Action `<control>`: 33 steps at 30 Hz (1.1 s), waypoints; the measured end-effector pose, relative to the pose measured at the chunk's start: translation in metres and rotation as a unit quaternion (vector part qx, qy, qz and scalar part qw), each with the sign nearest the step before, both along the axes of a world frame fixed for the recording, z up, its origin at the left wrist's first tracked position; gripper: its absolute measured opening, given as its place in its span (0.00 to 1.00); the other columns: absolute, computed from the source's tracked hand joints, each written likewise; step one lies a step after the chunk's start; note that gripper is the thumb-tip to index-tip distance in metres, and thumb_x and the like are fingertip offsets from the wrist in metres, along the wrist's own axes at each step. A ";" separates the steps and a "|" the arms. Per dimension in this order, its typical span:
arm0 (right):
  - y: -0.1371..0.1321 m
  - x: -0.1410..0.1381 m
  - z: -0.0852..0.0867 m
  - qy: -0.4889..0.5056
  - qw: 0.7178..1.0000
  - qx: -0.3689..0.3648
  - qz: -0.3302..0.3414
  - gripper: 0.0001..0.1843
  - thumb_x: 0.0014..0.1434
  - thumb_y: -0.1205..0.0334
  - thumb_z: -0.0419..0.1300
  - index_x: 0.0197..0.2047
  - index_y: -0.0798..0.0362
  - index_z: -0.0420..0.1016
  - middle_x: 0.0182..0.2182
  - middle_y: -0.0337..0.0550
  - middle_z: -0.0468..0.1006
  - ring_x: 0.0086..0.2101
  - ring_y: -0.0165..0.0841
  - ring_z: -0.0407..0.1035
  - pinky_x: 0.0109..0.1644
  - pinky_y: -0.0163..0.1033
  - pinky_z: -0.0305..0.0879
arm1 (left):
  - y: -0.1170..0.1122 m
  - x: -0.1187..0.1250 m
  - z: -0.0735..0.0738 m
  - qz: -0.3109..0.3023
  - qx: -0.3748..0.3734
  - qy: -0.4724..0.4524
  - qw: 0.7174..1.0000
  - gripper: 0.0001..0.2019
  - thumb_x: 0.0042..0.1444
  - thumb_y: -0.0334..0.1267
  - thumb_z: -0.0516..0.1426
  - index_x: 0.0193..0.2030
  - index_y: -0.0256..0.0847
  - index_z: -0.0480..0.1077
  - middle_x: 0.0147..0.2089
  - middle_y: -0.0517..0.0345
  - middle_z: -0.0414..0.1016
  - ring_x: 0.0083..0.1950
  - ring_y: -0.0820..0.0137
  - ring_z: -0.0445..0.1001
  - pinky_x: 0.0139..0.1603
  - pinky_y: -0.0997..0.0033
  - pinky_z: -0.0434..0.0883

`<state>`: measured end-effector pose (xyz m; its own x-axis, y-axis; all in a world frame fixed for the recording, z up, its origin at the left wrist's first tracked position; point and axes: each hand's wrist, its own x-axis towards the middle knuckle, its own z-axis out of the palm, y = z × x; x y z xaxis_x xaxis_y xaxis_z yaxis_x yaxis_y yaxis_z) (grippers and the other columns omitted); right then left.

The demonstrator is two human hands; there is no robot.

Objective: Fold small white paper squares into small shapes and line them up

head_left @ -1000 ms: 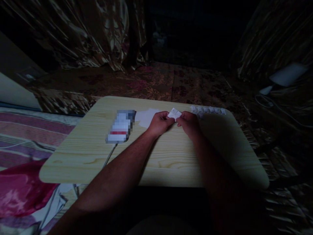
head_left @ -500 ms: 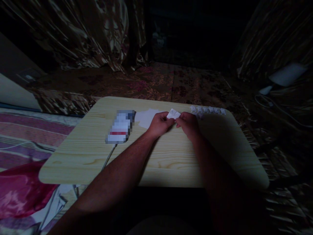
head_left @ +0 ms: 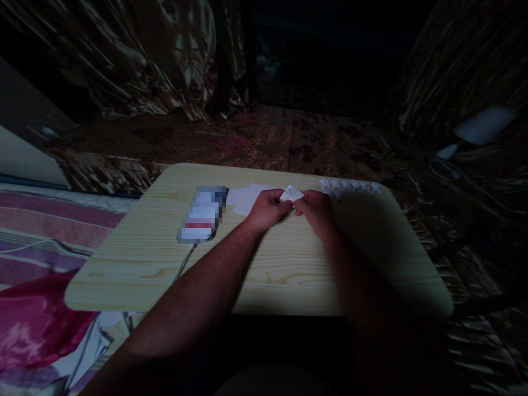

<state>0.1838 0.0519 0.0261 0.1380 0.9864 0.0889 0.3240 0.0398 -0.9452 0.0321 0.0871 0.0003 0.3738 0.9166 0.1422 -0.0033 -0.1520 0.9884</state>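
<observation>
A small folded piece of white paper point(head_left: 292, 193), creased into a diamond shape, is held up between both hands above the table. My left hand point(head_left: 269, 209) is closed on its left corner, thumb along the near edge. My right hand point(head_left: 315, 209) pinches the right side, with the thumb close to the left one. Behind my left hand lie flat white paper sheets point(head_left: 243, 199). Several small folded paper pieces point(head_left: 350, 185) stand in a row at the far right of the table, and a few more sit just beyond my right hand, partly hidden by it.
A phone point(head_left: 202, 214) with a blurred screen and a cable point(head_left: 185, 263) lies left on the wooden table point(head_left: 136, 258). A bed with a striped cover point(head_left: 37, 214) and pink cloth point(head_left: 37, 324) is at the left. A white lamp point(head_left: 484, 124) stands at the right.
Both hands still hold the folded paper in nearly the same place. The paper and fingers have shifted only very slightly.
</observation>
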 end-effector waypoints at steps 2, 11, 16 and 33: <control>-0.001 0.000 0.001 0.001 1.000 -0.009 0.000 0.06 0.45 0.61 0.59 0.25 0.55 0.74 0.16 0.36 0.74 0.19 0.28 0.66 0.24 0.31 0.56 | 0.000 0.000 0.000 -0.004 -0.007 0.000 1.000 0.11 0.47 0.41 0.63 0.31 0.34 0.72 0.24 0.62 0.67 0.22 0.78 0.59 0.23 0.75 0.54; 0.001 0.001 0.000 0.002 1.000 -0.018 -0.007 0.05 0.44 0.62 0.59 0.22 0.55 0.73 0.15 0.36 0.73 0.19 0.27 0.64 0.24 0.31 0.57 | -0.002 0.001 0.002 -0.015 -0.031 -0.015 0.999 0.11 0.44 0.40 0.63 0.29 0.34 0.72 0.21 0.63 0.66 0.21 0.79 0.57 0.22 0.76 0.52; 0.002 0.001 -0.004 0.017 1.000 -0.019 -0.006 0.06 0.45 0.61 0.59 0.25 0.54 0.75 0.16 0.36 0.74 0.20 0.28 0.66 0.26 0.31 0.59 | -0.002 0.001 0.002 -0.020 -0.039 -0.022 0.999 0.10 0.44 0.39 0.64 0.30 0.33 0.72 0.23 0.62 0.68 0.22 0.79 0.58 0.23 0.76 0.53; 0.006 0.000 -0.018 0.077 0.997 -0.008 0.000 0.07 0.45 0.59 0.61 0.26 0.55 0.75 0.17 0.36 0.74 0.20 0.28 0.67 0.26 0.31 0.61 | -0.005 0.000 0.007 -0.043 -0.036 -0.026 0.998 0.08 0.44 0.37 0.63 0.27 0.34 0.72 0.21 0.63 0.66 0.22 0.80 0.56 0.24 0.76 0.52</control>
<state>0.1842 0.0581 0.0086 0.1485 0.9876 0.0517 0.1760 0.0251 -0.9841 0.0321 0.0825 0.0075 0.4460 0.8897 0.0978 -0.0641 -0.0773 0.9949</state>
